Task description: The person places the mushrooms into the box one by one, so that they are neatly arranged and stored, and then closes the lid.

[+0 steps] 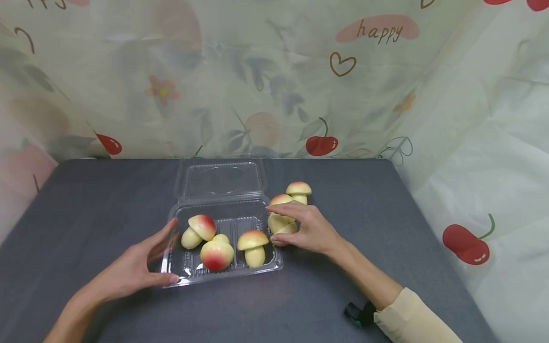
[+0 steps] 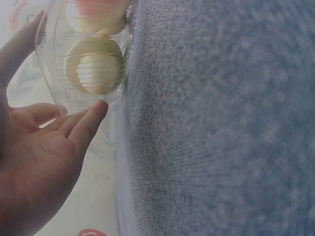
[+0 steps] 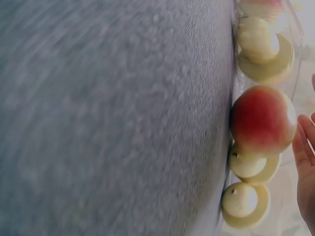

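Observation:
A clear plastic box [image 1: 227, 275] lies with its lid [image 1: 220, 178] folded back. Three toy mushrooms with red-tinged caps are inside: one tilted mushroom [image 1: 202, 227], one with its red cap [image 1: 216, 257] toward the front, and an upright one [image 1: 254, 245]. My left hand [image 1: 133, 267] spreads along the box's left side, its thumb at the near corner and fingers touching the wall. Beside the right wall, my right hand [image 1: 313, 228] has its thumb and fingers apart around a mushroom [image 1: 283, 224]; in the right wrist view, fingertips are close to a red cap [image 3: 264, 120].
Behind the right hand are another mushroom [image 1: 280, 199] and an upright one [image 1: 299, 189] on the dark grey table [image 1: 107, 200]. A black object [image 1: 359, 313] is by the right sleeve. A printed curtain [image 1: 240, 85] hangs along the table's back edge.

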`<action>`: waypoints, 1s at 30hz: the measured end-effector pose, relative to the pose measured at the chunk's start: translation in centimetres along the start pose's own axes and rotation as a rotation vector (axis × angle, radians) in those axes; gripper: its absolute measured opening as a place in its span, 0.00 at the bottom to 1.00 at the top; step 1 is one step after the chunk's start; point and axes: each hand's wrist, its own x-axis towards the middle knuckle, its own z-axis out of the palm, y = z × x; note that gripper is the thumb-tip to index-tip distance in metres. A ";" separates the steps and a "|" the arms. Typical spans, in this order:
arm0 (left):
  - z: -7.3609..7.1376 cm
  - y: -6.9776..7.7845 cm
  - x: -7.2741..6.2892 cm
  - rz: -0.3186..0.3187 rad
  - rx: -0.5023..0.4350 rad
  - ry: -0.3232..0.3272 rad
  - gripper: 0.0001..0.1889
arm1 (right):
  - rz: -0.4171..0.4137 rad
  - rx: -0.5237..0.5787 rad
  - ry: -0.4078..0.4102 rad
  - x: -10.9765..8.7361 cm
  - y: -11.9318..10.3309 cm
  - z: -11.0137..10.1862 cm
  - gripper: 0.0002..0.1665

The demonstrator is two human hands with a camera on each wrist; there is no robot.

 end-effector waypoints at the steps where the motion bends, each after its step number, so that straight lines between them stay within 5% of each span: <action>1: 0.0 0.0 0.0 0.000 -0.003 0.000 0.62 | 0.006 -0.002 -0.002 -0.1 0.1 -0.1 0.36; 30: 0.0 0.5 -0.1 -0.017 0.003 0.017 0.62 | 0.078 -0.097 -0.111 -2.5 1.7 -1.1 0.39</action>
